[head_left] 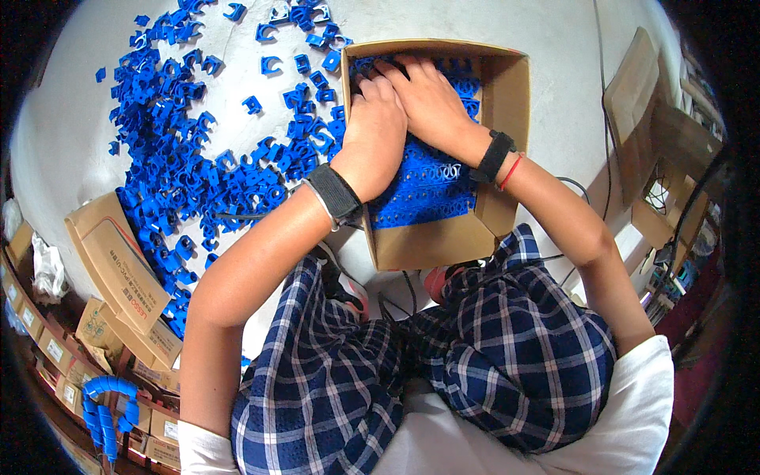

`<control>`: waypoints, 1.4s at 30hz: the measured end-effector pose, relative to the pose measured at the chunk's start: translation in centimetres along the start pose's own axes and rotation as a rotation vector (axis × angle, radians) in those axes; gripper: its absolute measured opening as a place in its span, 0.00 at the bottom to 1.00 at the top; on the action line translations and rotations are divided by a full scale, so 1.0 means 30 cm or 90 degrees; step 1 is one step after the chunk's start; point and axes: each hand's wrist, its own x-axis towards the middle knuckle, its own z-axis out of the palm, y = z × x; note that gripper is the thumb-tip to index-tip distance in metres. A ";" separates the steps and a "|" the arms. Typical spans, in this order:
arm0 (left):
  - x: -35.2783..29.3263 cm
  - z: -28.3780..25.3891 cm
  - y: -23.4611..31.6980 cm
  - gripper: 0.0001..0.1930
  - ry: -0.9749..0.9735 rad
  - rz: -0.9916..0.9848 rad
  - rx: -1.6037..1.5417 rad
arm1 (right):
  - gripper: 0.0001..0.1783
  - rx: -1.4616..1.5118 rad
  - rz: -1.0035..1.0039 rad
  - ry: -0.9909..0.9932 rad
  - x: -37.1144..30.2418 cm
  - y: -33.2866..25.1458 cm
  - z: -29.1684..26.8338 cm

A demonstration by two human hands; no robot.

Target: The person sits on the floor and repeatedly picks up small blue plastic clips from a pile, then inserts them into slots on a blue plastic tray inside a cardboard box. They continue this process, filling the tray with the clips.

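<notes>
In front of me stands an open cardboard box (507, 119), with blue plastic pipe clips (419, 178) packed in neat rows inside. Both my hands reach into its far left part. My left hand (374, 131) lies along the left wall, its fingers bent down onto clips there. Close against it, my right hand (431, 99) overlaps the left fingers and bends its own onto the same clips. The fingertips and exactly what lies beneath them are largely hidden. A dark band circles each wrist.
Loose blue clips (162, 119) lie scattered over the pale floor on the left and beyond the box. A tipped carton (119, 261) stands at the left beside them. Stacked boxes (55, 348) line the lower left; a dark cable (604, 103) and wooden boards (631, 111) are at right.
</notes>
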 end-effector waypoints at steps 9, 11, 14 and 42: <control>0.017 -0.016 0.005 0.33 0.007 -0.020 0.040 | 0.18 0.032 0.036 0.051 -0.005 -0.001 -0.008; 0.028 -0.014 -0.001 0.37 -0.006 -0.031 0.003 | 0.17 0.018 0.038 0.060 -0.012 -0.001 -0.013; 0.032 -0.007 -0.008 0.34 -0.051 -0.013 -0.098 | 0.17 -0.007 0.038 0.071 -0.018 0.000 -0.018; -0.095 0.125 -0.512 0.18 0.279 -0.211 -0.377 | 0.20 0.074 0.084 0.059 -0.022 -0.039 -0.136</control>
